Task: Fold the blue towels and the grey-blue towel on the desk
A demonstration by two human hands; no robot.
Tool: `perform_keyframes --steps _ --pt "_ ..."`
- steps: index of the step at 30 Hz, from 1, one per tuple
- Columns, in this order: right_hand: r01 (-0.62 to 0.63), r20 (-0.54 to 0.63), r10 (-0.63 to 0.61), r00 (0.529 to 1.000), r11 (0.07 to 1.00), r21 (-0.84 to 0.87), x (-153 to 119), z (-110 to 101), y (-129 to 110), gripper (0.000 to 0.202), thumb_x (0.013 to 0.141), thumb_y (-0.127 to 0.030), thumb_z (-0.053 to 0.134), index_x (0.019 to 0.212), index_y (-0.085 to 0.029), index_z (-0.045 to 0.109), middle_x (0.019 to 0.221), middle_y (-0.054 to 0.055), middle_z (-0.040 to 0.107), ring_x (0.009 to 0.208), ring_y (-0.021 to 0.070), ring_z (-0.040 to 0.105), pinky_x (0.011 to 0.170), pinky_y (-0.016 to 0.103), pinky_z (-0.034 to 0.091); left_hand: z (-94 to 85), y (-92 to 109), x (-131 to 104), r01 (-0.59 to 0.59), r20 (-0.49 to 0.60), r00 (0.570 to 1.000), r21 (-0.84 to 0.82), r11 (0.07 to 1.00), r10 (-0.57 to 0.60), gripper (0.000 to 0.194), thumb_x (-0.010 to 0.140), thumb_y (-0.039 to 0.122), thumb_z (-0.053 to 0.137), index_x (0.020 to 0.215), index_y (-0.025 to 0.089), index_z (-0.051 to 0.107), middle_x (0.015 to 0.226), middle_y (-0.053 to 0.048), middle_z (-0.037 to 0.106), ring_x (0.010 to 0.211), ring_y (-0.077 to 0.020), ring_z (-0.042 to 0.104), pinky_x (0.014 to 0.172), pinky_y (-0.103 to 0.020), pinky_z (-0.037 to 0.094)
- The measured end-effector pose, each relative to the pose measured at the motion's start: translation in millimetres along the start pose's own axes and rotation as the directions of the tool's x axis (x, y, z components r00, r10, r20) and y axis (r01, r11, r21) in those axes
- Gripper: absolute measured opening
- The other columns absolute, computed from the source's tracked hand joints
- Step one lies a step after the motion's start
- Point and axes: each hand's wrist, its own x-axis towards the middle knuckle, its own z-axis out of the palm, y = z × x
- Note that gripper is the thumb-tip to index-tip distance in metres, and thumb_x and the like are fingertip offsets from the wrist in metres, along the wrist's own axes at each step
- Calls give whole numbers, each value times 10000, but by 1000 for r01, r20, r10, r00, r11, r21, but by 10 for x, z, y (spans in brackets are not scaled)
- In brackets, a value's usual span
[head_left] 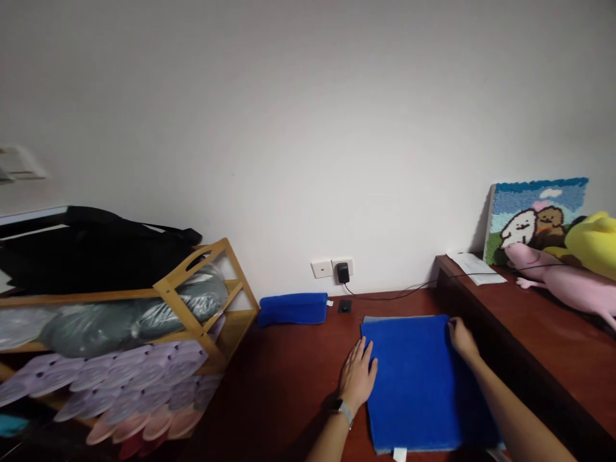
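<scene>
Lying open, fingers spread, the bare left hand (359, 377) is rested at the left edge of a flat, four-sided blue fabric sheet (409, 385), lower right of the frame, apparently to steady it. By the bare right hand (464, 341), curled fingers are set at its top right corner; whether it is gripped cannot be told. Near lower centre, a narrow blue fabric bundle (293, 309) is placed against the white wall (289, 160), seemingly out of the way.

Left hand (357, 376) palm down, fingers extended, slightly parted, pointing forward; thumb out toward right. Left forearm (330, 439) angled forward-right. Right hand (464, 341) farther forward, fingers bent; whether fingertips meet unclear. Right forearm (517, 410) bare, reaching forward-left. Hands well apart.
</scene>
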Motion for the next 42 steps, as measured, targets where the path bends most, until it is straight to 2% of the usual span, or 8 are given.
perform_keyframes --steps 4,7,10,13,18,22,30,42 --pt "51 -67 -55 996 997 -60 -231 -11 -131 517 992 -242 308 1454 -110 496 1305 211 663 1171 296 662 1002 418 487 -42 -30 -107 40 -40 998 -11 999 -41 507 1063 415 308 1508 281 511 1606 -37 471 1430 -233 500 1177 -432 447" --pt "171 -167 -217 962 952 -253 -631 78 -281 556 1003 -298 283 1519 -203 467 1573 156 461 1418 363 451 1141 559 363 -157 -264 -363 31 -81 996 43 999 -28 495 1063 419 318 1498 300 522 1591 -24 492 1430 -230 500 1183 -445 443" --pt "274 -98 -334 937 882 -384 -1178 331 -347 576 1009 -539 300 1561 -408 397 1681 -13 312 1538 379 238 1203 648 229 -387 -795 -797 35 -112 994 170 985 -16 484 1052 410 355 1489 303 532 1578 -23 507 1454 -239 469 1213 -489 396" --pt "318 62 -320 945 861 -396 -1551 587 -322 659 966 -676 310 1588 -461 292 1696 -59 268 1560 370 181 1231 651 149 -746 -1493 -1301 165 -143 982 314 935 -125 493 1030 409 368 1458 277 573 1563 -48 524 1449 -268 475 1198 -521 400" --pt "298 159 -254 954 858 -419 -1390 627 -416 668 972 -662 260 1604 -449 222 1710 -68 211 1575 343 127 1246 629 96 -1331 -2240 -1869 290 -133 957 464 837 -258 536 985 451 418 1488 308 538 1590 -39 486 1473 -314 433 1185 -568 378" --pt "260 178 -201 963 868 -423 -1227 531 -598 663 972 -649 269 1601 -441 251 1706 -53 228 1572 338 146 1237 638 129 -1495 -2194 -1958 313 -115 949 442 841 -292 546 1006 437 383 1536 331 462 1630 -5 414 1510 -265 374 1222 -536 325" --pt "399 191 -353 916 851 -342 -1650 785 -471 682 941 -708 306 1582 -476 293 1692 -78 252 1575 337 135 1226 681 115 -1578 -1976 -1948 345 -121 939 371 862 -323 518 1014 407 414 1527 363 468 1623 7 426 1513 -245 369 1239 -515 301" --pt "412 271 -333 903 849 -330 -965 708 -566 656 928 -638 393 1556 -448 381 1678 -54 307 1565 324 191 1230 650 141 -1525 -2012 -2008 349 -160 936 306 886 -313 506 1015 374 431 1519 376 479 1621 9 439 1500 -261 395 1230 -539 314"
